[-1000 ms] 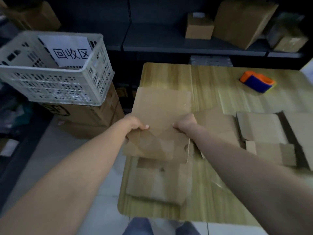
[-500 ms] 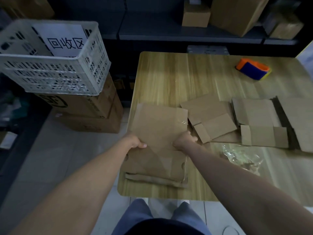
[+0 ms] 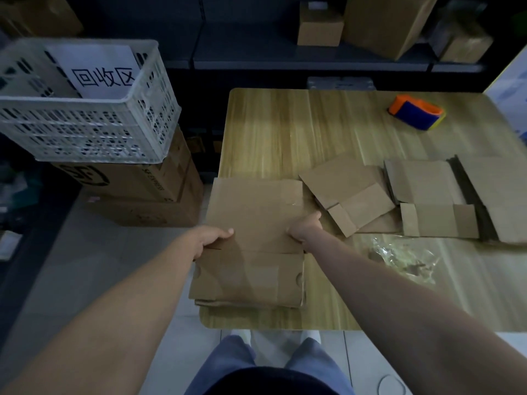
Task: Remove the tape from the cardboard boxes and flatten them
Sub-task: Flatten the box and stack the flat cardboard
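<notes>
A flattened brown cardboard box point(image 3: 256, 212) lies at the near left corner of the wooden table point(image 3: 285, 132), on top of another flat piece whose edge shows beneath. My left hand point(image 3: 212, 238) grips its left edge, thumb on top. My right hand point(image 3: 303, 228) grips its right edge. Clear tape still glints near the box's upper right corner. More flattened boxes point(image 3: 353, 195) point(image 3: 433, 201) lie to the right. A crumpled wad of removed clear tape point(image 3: 399, 258) sits near my right forearm.
An orange and blue tape dispenser point(image 3: 415, 112) sits at the far right of the table. A white plastic crate point(image 3: 85, 109) with a paper label stands on stacked brown cartons point(image 3: 137, 192) left of the table. Shelves behind hold several boxes point(image 3: 319, 27).
Both hands have lowered the flattened box from above the table down onto the stack at the near left corner, and it now lies flatter.
</notes>
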Demonstrator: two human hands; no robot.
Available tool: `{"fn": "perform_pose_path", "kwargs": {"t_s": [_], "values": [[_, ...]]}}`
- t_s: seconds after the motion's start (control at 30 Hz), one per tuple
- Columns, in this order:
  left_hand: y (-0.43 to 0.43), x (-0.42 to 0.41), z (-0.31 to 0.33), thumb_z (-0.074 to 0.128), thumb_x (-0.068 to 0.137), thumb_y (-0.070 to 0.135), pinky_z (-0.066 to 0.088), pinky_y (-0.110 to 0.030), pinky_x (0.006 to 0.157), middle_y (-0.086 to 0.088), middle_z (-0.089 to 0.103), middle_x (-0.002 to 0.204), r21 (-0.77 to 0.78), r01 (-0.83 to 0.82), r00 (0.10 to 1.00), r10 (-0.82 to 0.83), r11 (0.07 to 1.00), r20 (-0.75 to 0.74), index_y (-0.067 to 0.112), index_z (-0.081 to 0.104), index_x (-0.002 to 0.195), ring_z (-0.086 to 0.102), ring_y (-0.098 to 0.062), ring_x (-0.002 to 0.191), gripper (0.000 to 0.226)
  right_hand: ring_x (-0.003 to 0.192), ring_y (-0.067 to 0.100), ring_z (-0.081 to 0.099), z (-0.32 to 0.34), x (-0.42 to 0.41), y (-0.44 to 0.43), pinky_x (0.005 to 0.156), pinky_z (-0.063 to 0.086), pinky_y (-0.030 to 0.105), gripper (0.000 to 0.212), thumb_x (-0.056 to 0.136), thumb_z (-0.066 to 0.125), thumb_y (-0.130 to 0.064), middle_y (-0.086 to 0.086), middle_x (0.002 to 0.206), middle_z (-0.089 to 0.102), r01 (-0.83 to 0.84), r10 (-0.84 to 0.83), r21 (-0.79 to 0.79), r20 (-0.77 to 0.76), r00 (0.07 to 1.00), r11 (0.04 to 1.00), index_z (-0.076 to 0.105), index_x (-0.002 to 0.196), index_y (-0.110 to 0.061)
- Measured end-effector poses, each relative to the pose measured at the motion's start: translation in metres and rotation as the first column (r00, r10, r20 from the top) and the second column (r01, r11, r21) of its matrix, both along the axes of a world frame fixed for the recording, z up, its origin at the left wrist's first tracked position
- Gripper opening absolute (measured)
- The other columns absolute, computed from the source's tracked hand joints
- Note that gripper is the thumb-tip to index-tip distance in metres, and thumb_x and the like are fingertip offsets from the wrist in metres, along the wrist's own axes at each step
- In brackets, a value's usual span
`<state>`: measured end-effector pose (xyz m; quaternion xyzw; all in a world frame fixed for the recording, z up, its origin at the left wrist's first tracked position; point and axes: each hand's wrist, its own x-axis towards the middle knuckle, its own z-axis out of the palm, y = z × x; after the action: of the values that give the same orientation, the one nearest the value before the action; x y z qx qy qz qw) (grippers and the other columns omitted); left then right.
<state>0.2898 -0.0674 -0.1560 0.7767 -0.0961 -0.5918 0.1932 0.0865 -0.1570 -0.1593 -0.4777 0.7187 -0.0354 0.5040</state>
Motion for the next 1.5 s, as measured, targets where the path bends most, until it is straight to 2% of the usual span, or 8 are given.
{"fn": "perform_pose_path", "kwargs": {"t_s": [0.17,0.47,0.57,0.63,0.73,0.97,1.2,1.5], "values": [[0.002,0.018,0.006,0.077,0.078,0.027,0.05,-0.038,0.086,-0.016,0.06,0.123,-0.233,-0.176,0.972,0.207,0.956,0.115,0.0,0.054,0.125,0.059,-0.031,0.109,0.058,0.117,0.029,0.056,0.017,0.024,-0.012,0.096,0.047,0.034,0.037,0.093,0.059,-0.019,0.014,0.126,0.059,-0.091,0.091,-0.063,-0.01,0.996,0.994,0.055,0.123,0.003],[-0.013,0.034,0.009,0.084,0.068,0.025,0.05,-0.047,0.093,-0.013,0.064,0.117,-0.332,-0.218,0.96,0.263,0.918,0.097,0.003,0.055,0.122,0.062,-0.03,0.102,0.065,0.115,0.032,0.058,0.019,0.039,-0.027,0.087,0.05,0.033,0.035,0.093,0.057,-0.012,0.017,0.128,0.058,0.155,-0.132,-0.077,0.246,0.96,0.985,0.054,0.126,0.0],[-0.014,0.023,0.009,0.082,0.073,0.022,0.053,-0.047,0.088,-0.014,0.064,0.113,-0.313,-0.222,0.969,0.246,0.923,0.037,0.001,0.056,0.12,0.063,-0.031,0.101,0.057,0.123,0.027,0.052,0.033,0.033,-0.034,0.086,0.044,0.025,0.033,0.1,0.043,-0.016,0.013,0.133,0.055,0.193,-0.172,-0.121,0.164,0.971,0.974,0.054,0.128,-0.002],[-0.016,0.017,0.005,0.08,0.075,0.022,0.053,-0.048,0.087,-0.016,0.064,0.114,-0.276,-0.198,0.978,0.208,0.94,0.008,0.001,0.058,0.119,0.063,-0.031,0.1,0.053,0.126,0.025,0.049,0.043,0.031,-0.031,0.093,0.041,0.024,0.036,0.103,0.032,-0.016,0.012,0.134,0.055,-0.024,0.01,-0.202,-0.069,0.998,0.979,0.054,0.128,-0.003],[-0.019,0.012,-0.002,0.077,0.078,0.021,0.052,-0.049,0.09,-0.017,0.064,0.117,-0.267,-0.191,0.98,0.199,0.945,0.003,0.001,0.059,0.118,0.063,-0.032,0.103,0.049,0.124,0.026,0.05,0.048,0.028,-0.034,0.093,0.04,0.026,0.041,0.104,0.025,-0.02,0.013,0.132,0.057,-0.086,0.064,-0.176,-0.127,0.99,0.981,0.055,0.126,-0.002],[-0.04,0.02,0.001,0.08,0.075,0.023,0.052,-0.043,0.089,-0.018,0.063,0.117,-0.316,-0.158,0.973,0.202,0.936,0.113,-0.001,0.057,0.121,0.062,-0.033,0.102,0.056,0.093,0.023,0.054,0.013,0.013,-0.036,0.077,0.042,0.028,0.035,0.092,0.057,-0.017,0.009,0.095,0.058,-0.09,0.079,-0.136,-0.082,0.993,0.987,0.058,0.122,0.001],[-0.074,0.021,0.023,0.081,0.074,0.022,0.052,-0.043,0.091,-0.013,0.063,0.117,-0.43,-0.206,0.955,0.276,0.879,0.108,-0.001,0.058,0.121,0.062,-0.029,0.103,0.057,0.112,0.03,0.056,0.059,-0.025,-0.07,0.085,0.048,0.033,0.04,0.095,0.055,-0.023,0.015,0.123,0.06,0.062,-0.064,-0.268,0.001,0.998,0.962,0.055,0.128,0.0],[-0.119,-0.069,0.054,0.08,0.074,0.027,0.049,-0.034,0.08,-0.004,0.06,0.12,-0.467,-0.327,0.934,0.356,0.822,-0.028,0.003,0.054,0.124,0.06,-0.023,0.1,0.062,0.111,0.029,0.056,0.1,-0.138,-0.11,0.081,0.043,0.03,0.041,0.096,0.054,-0.024,0.016,0.125,0.058,0.215,-0.18,-0.349,0.129,0.975,0.912,0.053,0.13,0.0]]}}
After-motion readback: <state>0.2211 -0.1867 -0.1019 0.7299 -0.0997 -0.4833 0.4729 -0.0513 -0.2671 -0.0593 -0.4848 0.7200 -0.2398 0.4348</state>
